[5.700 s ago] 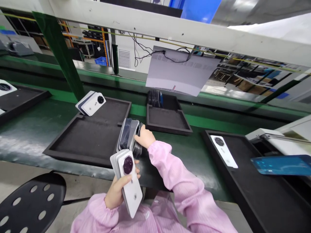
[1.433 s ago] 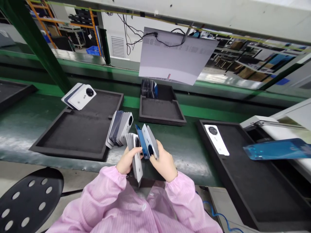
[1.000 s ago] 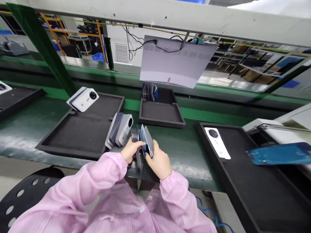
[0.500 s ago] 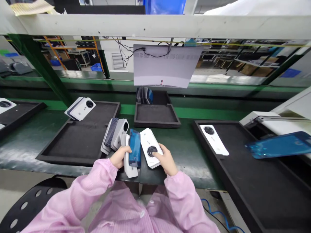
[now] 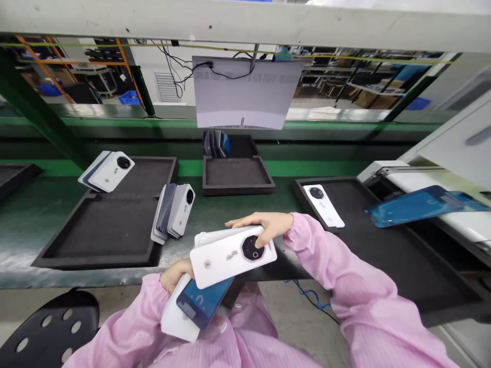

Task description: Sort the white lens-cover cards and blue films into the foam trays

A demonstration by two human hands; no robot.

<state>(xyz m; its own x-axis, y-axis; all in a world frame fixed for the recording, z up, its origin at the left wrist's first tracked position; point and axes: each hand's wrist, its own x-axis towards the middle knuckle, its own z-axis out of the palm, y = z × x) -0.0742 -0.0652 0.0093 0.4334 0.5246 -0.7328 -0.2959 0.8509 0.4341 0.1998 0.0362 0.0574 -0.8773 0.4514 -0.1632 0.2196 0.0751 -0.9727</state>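
Observation:
My right hand (image 5: 270,227) is closed on a small stack of white phone back covers, its thumb on the black camera ring of the top white phone back cover (image 5: 222,260). The stack is tilted over my lap at the bench's front edge. Below it, my left hand (image 5: 178,273) grips more white phone covers (image 5: 176,319) with a blue film-covered panel (image 5: 205,301) on them; its fingers are partly hidden by the upper stack. A standing row of phone covers (image 5: 173,209) leans against the left tray, beyond my left hand.
On the left black tray (image 5: 99,225) rest several covers (image 5: 113,171). A smaller tray (image 5: 238,176) holds upright panels at the back, below a grey monitor (image 5: 245,92). To the right, another tray (image 5: 383,260) carries a white cover (image 5: 324,204) and blue panels (image 5: 414,207).
Both hands have moved down toward my lap with their stacks. The right-hand covers turned from steep to nearly sideways and now overlap the left-hand stack. The view shifted right.

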